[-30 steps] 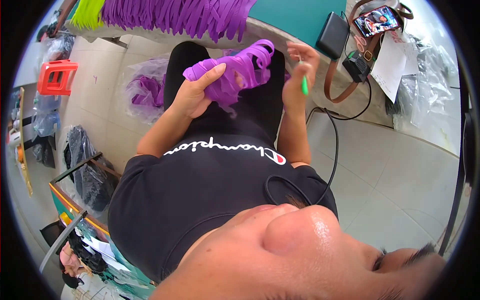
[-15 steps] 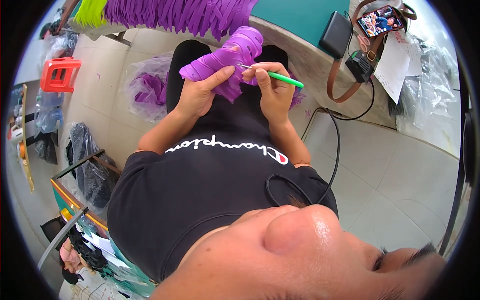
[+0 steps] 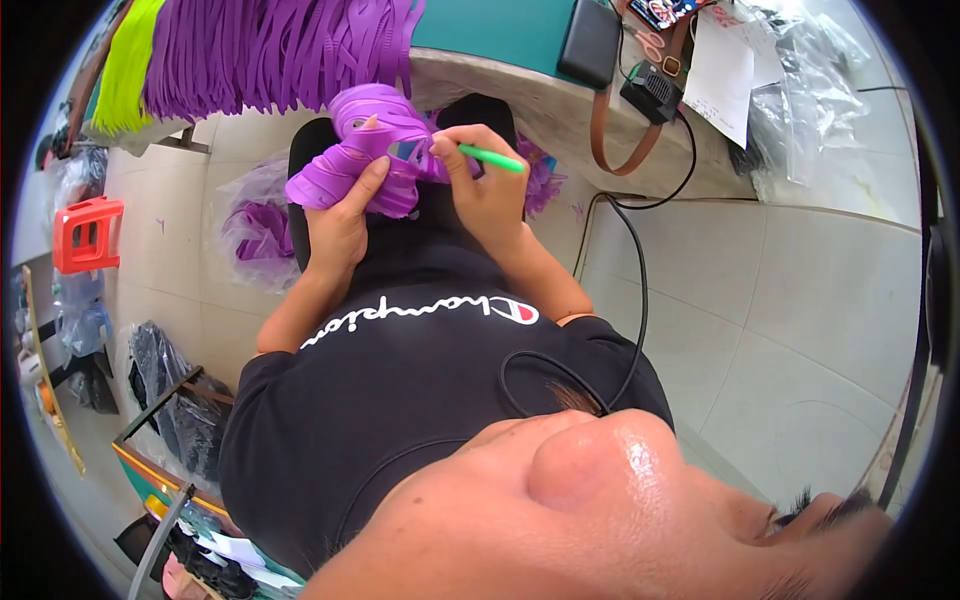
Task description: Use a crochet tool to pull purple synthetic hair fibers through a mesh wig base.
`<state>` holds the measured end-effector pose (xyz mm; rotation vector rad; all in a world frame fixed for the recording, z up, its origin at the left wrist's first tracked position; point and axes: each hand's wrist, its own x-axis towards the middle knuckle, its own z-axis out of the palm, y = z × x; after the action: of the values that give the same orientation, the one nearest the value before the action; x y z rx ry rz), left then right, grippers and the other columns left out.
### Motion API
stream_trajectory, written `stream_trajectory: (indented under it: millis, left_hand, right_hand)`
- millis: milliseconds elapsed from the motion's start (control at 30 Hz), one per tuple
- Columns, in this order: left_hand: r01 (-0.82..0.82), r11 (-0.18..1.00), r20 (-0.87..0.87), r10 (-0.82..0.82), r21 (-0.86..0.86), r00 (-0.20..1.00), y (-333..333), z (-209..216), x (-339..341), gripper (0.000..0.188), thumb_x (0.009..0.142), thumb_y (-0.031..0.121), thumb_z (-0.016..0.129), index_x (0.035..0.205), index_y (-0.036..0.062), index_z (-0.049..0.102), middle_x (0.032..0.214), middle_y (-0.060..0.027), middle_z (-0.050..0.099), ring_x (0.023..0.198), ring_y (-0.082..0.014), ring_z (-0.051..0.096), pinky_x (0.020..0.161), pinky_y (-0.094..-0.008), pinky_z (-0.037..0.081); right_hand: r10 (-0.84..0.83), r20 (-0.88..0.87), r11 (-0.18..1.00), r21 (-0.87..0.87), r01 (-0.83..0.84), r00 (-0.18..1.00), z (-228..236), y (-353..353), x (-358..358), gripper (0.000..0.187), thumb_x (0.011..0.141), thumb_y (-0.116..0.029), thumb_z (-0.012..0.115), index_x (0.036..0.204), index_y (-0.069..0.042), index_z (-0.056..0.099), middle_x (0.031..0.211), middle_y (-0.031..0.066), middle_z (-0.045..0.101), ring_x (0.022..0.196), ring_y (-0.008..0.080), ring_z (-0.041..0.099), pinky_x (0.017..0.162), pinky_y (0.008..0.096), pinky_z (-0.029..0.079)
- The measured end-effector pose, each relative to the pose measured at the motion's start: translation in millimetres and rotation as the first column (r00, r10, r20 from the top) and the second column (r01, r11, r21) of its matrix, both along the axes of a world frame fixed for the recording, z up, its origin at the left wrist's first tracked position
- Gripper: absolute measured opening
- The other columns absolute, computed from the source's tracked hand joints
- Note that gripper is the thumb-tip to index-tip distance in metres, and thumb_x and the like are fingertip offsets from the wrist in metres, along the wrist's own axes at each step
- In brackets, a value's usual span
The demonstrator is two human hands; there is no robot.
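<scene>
Beside a green-topped table (image 3: 490, 36) over pale floor tiles (image 3: 690, 275), reaches forward, clasping purple strips (image 3: 345, 160) in the left hand (image 3: 342, 222), pinching a green-handled tool (image 3: 492, 158) in the right hand (image 3: 484, 197).

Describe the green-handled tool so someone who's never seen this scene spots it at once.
From the big black shirt at centre, follow the right forearm up to the right hand. The green-handled tool juts rightward from its grip, beside the purple bands in the left hand. It's a slim, straight, bright green stick; the bands are flat and curling.
</scene>
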<state>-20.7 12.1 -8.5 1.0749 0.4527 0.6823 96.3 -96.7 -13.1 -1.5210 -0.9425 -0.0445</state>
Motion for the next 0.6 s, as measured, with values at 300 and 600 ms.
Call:
stream_trajectory:
  millis: [300,600]
  left_hand:
    - [0.035,0.987,0.048,-0.028,-0.159,0.998,3.9,4.0,6.2,0.042,0.084,-0.003,0.062,0.125,-0.0015,0.053,0.125,-0.0071,0.055,0.109,-0.0126,0.054,0.094,-0.0275,0.042]
    - [0.068,0.994,0.011,-0.067,-0.082,0.998,0.1,-4.3,2.2,0.045,0.084,-0.003,0.062,0.127,-0.0010,0.051,0.117,-0.0065,0.060,0.103,-0.0122,0.057,0.094,-0.0269,0.042]
  right_hand:
    - [0.291,-0.536,0.954,0.225,-0.198,0.792,1.6,-3.9,-1.8,0.023,0.100,-0.020,0.041,0.087,-0.002,0.046,0.085,0.0129,0.064,0.073,0.0130,0.058,0.070,0.0250,0.047]
    - [0.407,-0.759,0.913,0.359,-0.195,0.509,-7.5,13.9,-13.3,0.030,0.083,0.001,0.066,0.075,-0.011,0.039,0.090,0.0077,0.064,0.079,0.0066,0.055,0.071,0.0189,0.042]
